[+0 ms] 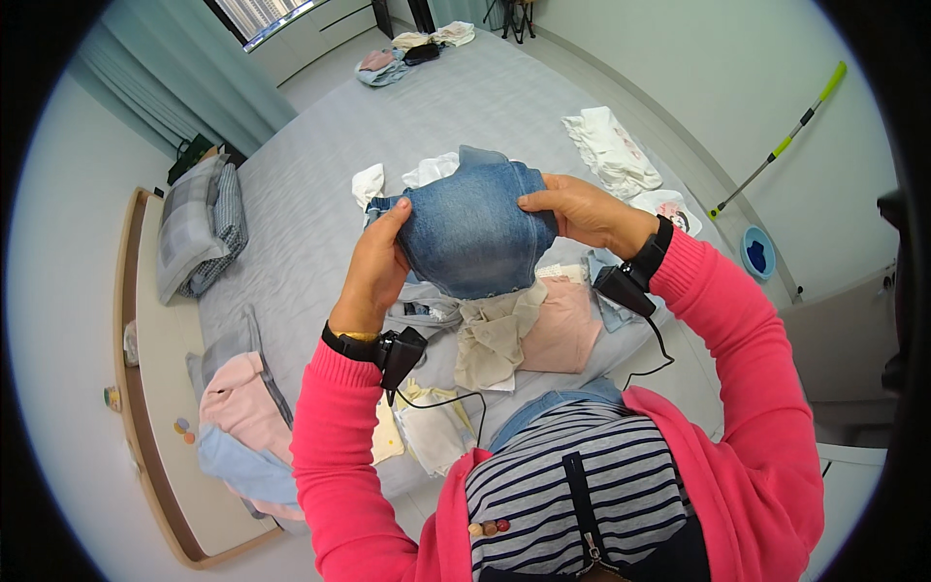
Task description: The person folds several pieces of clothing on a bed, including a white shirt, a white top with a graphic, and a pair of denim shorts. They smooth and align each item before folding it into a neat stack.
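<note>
Both hands up mid-frame: left hand (373, 276) and right hand (582, 211), fingers closed on the denim garment (473, 233), its lower half hiding the clothes pile (524, 330) on the bed (320, 223)

**Hidden and Unreadable Areas**

Fingertips of left hand (373, 272) and right hand (582, 211) concealed behind denim garment (475, 233). Beige and pink clothes (529, 330) on bed (310, 223) partly covered by it. Far pile of clothes (412, 48) too small to identify. Mop (781, 141) head partly hidden behind the bed's right edge.
</note>
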Tool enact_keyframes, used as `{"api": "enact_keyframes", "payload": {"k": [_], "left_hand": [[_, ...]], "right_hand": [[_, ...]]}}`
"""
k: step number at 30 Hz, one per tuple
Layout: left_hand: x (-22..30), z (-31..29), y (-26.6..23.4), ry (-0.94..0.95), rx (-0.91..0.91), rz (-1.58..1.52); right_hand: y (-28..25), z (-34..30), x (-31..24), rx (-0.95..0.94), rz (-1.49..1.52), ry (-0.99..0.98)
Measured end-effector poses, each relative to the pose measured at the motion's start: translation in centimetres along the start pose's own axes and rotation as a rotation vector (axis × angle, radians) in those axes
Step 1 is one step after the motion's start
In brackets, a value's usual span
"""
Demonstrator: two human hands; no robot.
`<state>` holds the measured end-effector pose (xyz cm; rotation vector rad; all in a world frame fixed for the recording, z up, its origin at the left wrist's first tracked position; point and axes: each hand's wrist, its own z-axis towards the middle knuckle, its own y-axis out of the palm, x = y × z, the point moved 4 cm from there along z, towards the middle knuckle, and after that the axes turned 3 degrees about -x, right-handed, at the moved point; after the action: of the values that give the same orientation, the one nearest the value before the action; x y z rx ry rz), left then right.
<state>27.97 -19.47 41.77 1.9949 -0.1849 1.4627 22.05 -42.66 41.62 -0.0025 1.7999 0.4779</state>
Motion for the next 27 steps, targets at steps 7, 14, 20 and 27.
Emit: {"api": "enact_keyframes", "payload": {"k": [7,14,20,27], "left_hand": [[-2.3,4.7,-1.4,-0.097,0.077,0.058],[-0.5,7.7,0.7,0.052,0.023,0.081],[-1.5,5.7,1.4,0.168,-0.054,0.229],[-24.4,-3.2,-3.2,-0.334,-0.031,0.305]], "right_hand": [[-2.7,1.3,0.8,0.094,-0.071,0.032],[-4.5,2.2,-1.6,0.192,-0.087,-0.094],[-4.5,-1.0,-1.1,0.123,-0.168,-0.299],[-7.1,-7.2,23.7,0.142,-0.256,0.319]]}}
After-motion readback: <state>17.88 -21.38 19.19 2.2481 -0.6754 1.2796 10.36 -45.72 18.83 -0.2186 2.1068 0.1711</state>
